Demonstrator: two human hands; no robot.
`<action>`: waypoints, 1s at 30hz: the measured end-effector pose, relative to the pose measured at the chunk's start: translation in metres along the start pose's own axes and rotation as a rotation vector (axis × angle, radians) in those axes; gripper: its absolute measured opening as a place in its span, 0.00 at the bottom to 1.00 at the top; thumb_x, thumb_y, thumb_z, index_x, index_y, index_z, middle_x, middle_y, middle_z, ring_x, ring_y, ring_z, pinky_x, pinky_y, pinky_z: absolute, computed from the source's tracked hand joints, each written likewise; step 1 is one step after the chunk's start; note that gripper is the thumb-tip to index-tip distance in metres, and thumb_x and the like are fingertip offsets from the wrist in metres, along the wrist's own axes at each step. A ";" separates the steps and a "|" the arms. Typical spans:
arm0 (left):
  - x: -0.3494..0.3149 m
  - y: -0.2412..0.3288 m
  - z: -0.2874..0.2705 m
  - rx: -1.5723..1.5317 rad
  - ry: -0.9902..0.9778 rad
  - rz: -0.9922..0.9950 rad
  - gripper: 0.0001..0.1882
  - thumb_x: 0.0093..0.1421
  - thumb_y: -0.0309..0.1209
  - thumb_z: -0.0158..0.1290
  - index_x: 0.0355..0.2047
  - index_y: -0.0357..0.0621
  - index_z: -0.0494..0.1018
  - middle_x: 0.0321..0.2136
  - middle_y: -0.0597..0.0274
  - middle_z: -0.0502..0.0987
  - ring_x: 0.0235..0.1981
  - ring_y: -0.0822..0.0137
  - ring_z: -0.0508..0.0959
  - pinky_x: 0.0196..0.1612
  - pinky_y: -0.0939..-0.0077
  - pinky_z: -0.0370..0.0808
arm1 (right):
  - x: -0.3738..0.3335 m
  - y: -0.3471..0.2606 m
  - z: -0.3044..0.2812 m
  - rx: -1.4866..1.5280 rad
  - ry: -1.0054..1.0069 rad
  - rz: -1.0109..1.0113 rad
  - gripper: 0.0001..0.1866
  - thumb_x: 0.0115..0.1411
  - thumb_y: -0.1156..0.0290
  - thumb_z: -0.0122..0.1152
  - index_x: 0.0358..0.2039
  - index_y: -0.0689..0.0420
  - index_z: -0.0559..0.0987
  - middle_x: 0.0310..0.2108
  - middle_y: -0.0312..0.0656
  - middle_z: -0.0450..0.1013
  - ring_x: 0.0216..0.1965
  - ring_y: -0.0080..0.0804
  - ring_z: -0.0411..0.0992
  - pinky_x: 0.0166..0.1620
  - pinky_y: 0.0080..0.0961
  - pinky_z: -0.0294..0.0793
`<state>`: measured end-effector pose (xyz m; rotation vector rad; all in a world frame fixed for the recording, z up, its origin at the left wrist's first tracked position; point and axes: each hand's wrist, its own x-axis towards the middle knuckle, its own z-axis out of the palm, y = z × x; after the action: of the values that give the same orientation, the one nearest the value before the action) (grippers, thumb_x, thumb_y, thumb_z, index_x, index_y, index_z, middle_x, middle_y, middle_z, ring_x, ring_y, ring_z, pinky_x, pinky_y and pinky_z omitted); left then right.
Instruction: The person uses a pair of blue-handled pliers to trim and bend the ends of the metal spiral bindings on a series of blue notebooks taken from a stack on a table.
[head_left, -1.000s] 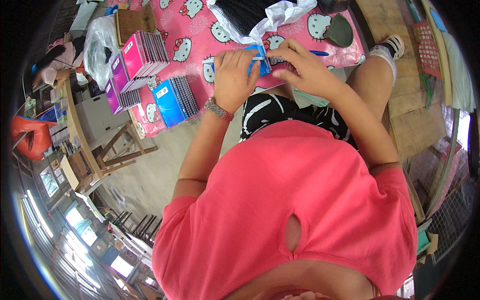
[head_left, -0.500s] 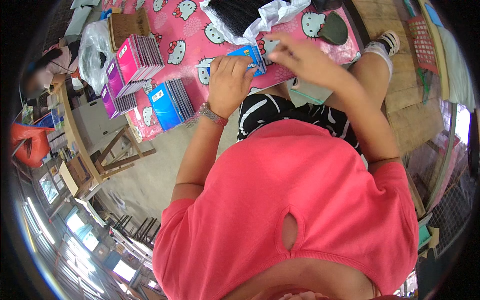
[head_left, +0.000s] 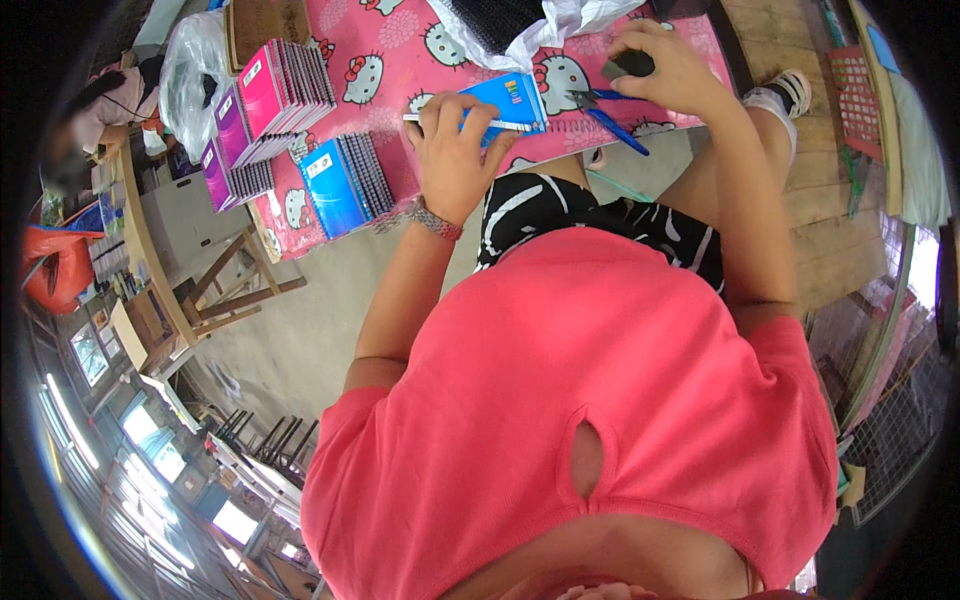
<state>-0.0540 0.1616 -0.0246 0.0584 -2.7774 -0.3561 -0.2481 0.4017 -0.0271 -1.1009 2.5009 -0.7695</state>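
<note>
A blue spiral notebook [head_left: 510, 95] lies near the table's front edge. My left hand [head_left: 452, 145] is closed over its left part, fingers bent across the near edge and thumb by the pages. From that near edge a thin wire coil [head_left: 572, 126] sticks out to the right. Pliers with blue handles [head_left: 612, 122] lie to the right, jaws toward the notebook and handles spread. My right hand [head_left: 672, 72] is over the end of the upper handle, its fingers curved and apart from the thumb. A dark object [head_left: 634, 63] shows in that gap; whether it is touched I cannot tell.
Pink and purple spiral notebooks [head_left: 262, 92] stand in stacks at the left, with a blue stack [head_left: 338, 185] closer. A white wrapper [head_left: 540, 35] holds black coils [head_left: 490, 22] at the back. A clear plastic bag [head_left: 192, 85] lies beside a cardboard box [head_left: 268, 30].
My right hand has moved right and away from the notebook, to the pliers, which now show. My left hand stays on the notebook. The view has shifted slightly.
</note>
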 end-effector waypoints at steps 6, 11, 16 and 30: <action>0.006 0.000 -0.001 -0.109 -0.053 0.111 0.17 0.46 0.41 0.65 0.35 0.53 0.76 0.37 0.67 0.74 0.45 0.59 0.70 0.46 0.56 0.59 | 0.018 -0.056 0.008 0.878 -0.365 -0.292 0.18 0.50 0.64 0.68 0.42 0.55 0.80 0.48 0.37 0.71 0.48 0.31 0.69 0.52 0.29 0.67; 0.013 0.003 -0.002 -0.145 -0.034 0.151 0.17 0.43 0.42 0.67 0.32 0.52 0.77 0.36 0.67 0.73 0.43 0.60 0.70 0.44 0.59 0.60 | 0.017 -0.049 0.024 1.144 -0.436 -0.252 0.18 0.49 0.67 0.69 0.42 0.55 0.81 0.46 0.35 0.72 0.46 0.26 0.66 0.50 0.25 0.67; 0.007 0.003 -0.001 -0.186 -0.030 0.139 0.17 0.43 0.41 0.66 0.32 0.51 0.76 0.35 0.66 0.73 0.42 0.59 0.70 0.45 0.59 0.60 | 0.018 -0.052 0.017 0.542 -0.430 -0.196 0.20 0.48 0.66 0.68 0.43 0.56 0.80 0.53 0.42 0.69 0.56 0.33 0.67 0.60 0.29 0.62; 0.007 -0.001 0.000 -0.193 0.010 0.183 0.21 0.42 0.42 0.67 0.34 0.49 0.74 0.34 0.64 0.74 0.42 0.58 0.71 0.44 0.60 0.61 | 0.015 -0.063 0.024 0.618 -0.307 -0.164 0.23 0.45 0.63 0.70 0.44 0.54 0.81 0.44 0.38 0.70 0.51 0.32 0.67 0.56 0.28 0.64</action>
<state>-0.0608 0.1599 -0.0222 -0.2384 -2.6968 -0.5706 -0.2094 0.3463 -0.0108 -1.0894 1.7529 -1.2064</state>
